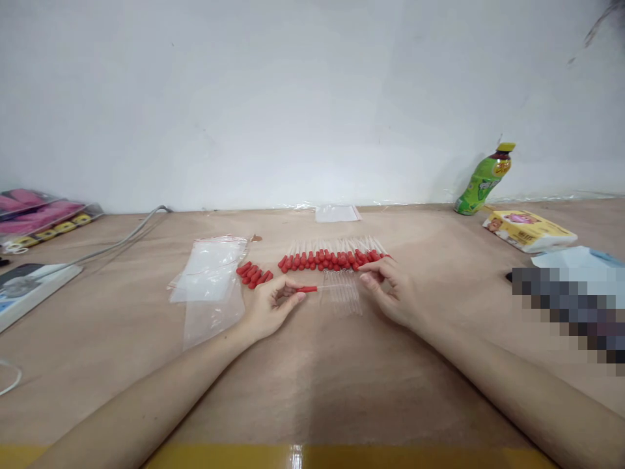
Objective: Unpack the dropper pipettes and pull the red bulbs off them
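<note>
My left hand (278, 299) pinches a dropper by its red rubber bulb (307, 288). The dropper's thin clear tube (332, 286) points right, towards my right hand (390, 286). That hand has its thumb and forefinger a little apart, and no object shows between them. Beneath the held tube lies a bunch of loose clear glass tubes (344, 299). Behind both hands runs a row of droppers with red bulbs (332, 259), their tubes pointing to the wall. Several loose red bulbs (254, 275) rest just beyond my left hand.
Clear zip bags (215, 273) lie to the left, and another small bag (338, 213) lies by the wall. A green bottle (486, 179) leans at the back right near a yellow tissue pack (530, 229). A power strip (34, 286) with a grey cable (122, 238) occupies the left.
</note>
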Action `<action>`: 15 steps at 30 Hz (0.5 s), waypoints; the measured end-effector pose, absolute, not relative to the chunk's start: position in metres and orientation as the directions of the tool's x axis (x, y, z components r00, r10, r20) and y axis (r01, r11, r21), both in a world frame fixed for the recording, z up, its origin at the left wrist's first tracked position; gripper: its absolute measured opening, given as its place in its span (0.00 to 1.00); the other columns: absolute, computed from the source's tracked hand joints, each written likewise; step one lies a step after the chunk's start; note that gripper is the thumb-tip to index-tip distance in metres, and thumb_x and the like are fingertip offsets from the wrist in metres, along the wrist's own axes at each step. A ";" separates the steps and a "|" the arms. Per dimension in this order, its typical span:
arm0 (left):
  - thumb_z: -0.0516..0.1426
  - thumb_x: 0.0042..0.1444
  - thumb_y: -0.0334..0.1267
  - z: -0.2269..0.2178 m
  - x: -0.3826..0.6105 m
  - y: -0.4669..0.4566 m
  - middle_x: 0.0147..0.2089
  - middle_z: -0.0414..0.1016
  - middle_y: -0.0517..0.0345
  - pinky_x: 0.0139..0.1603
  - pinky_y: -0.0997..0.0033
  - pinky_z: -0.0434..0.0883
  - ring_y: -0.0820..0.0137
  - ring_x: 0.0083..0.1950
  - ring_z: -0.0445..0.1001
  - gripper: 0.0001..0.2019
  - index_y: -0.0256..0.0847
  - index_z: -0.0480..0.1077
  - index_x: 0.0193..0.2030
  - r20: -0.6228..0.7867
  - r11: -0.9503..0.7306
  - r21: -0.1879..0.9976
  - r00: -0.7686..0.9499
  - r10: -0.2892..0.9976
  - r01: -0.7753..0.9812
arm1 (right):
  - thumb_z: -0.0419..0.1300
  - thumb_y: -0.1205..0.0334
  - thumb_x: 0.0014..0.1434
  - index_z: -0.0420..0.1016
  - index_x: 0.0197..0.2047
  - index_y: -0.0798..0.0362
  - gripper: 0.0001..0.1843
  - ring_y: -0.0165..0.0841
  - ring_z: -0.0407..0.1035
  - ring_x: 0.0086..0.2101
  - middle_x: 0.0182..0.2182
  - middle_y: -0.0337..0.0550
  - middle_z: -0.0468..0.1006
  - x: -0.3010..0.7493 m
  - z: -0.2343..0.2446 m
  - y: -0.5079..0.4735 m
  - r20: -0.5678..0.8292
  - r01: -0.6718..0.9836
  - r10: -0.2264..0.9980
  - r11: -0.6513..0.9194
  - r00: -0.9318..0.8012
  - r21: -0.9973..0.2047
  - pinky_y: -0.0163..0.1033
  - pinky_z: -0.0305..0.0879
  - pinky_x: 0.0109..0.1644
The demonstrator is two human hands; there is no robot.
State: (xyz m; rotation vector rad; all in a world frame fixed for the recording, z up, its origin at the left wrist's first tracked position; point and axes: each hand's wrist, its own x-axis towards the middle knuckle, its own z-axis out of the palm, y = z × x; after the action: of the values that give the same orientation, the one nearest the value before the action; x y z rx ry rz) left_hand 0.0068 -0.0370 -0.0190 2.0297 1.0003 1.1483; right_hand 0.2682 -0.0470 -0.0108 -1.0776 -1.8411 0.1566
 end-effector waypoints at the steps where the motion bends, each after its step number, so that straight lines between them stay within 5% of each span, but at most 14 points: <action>1: 0.57 0.52 0.36 -0.019 0.008 -0.038 0.38 0.74 0.53 0.40 0.68 0.72 0.69 0.39 0.74 0.07 0.37 0.69 0.38 0.443 -0.552 0.774 0.357 0.822 0.310 | 0.54 0.55 0.57 0.71 0.41 0.55 0.14 0.33 0.66 0.34 0.33 0.46 0.73 0.266 -0.009 -0.050 0.688 0.610 0.687 0.655 -0.234 -0.447 0.40 0.62 0.39; 6: 0.57 0.52 0.34 -0.022 0.011 -0.040 0.39 0.73 0.52 0.43 0.67 0.72 0.68 0.42 0.73 0.07 0.38 0.70 0.38 0.500 -0.619 0.735 0.395 0.770 0.276 | 0.56 0.57 0.56 0.72 0.43 0.51 0.12 0.34 0.64 0.37 0.32 0.43 0.75 0.253 -0.012 -0.054 0.686 0.635 0.549 0.755 -0.477 -0.163 0.44 0.55 0.44; 15: 0.57 0.52 0.37 -0.004 0.023 -0.051 0.48 0.71 0.50 0.51 0.63 0.67 0.66 0.49 0.70 0.13 0.40 0.70 0.45 0.525 -0.773 0.472 0.569 0.633 0.424 | 0.56 0.61 0.57 0.75 0.38 0.50 0.08 0.31 0.65 0.34 0.27 0.39 0.76 0.243 -0.018 -0.055 0.708 0.604 0.472 0.793 -0.526 -0.081 0.42 0.56 0.42</action>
State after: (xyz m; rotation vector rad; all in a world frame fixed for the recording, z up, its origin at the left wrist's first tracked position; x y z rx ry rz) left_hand 0.0234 -0.0512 -0.0043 2.5112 0.8705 1.0125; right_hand 0.2426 -0.0554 -0.0183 -0.7919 -2.2232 -0.2234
